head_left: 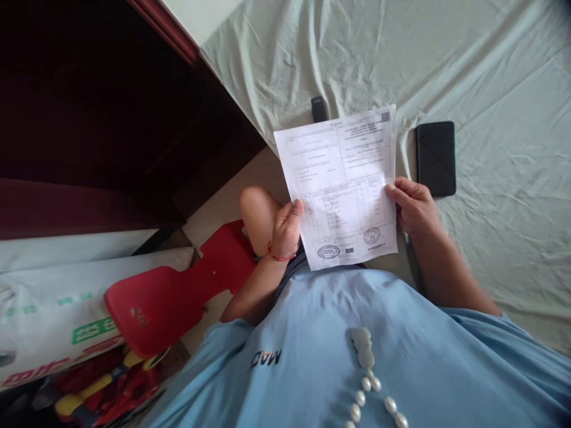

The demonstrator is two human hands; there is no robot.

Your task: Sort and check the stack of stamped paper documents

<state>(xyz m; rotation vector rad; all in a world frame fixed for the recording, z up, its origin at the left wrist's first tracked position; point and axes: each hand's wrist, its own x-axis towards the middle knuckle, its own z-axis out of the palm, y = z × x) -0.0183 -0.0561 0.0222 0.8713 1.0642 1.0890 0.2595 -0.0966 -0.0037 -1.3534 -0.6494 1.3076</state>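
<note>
A printed paper form (pixel 343 190) with text boxes and two oval stamps along one edge is stretched between my hands above my lap. Its print appears upside down from here. My left hand (pixel 286 229), with a red cord at the wrist, pinches the sheet's left edge, thumb on top. On the opposite edge my right hand (pixel 414 205) grips the paper the same way, its other fingers hidden behind or below the sheet. Just right of that hand lies a black rectangular device or case (pixel 436 159). A small black object (pixel 319 109) shows beyond the paper's top edge.
Pale green wrinkled sheet (pixel 499 232) spreads over the surface ahead and right. Dark wooden furniture (pixel 134 107) stands at the left. Below it are a red plastic seat-like piece (pixel 160 303) and a white printed sack (pixel 49 309). A pearl necklace (pixel 355 412) with a pendant hangs over my blue shirt.
</note>
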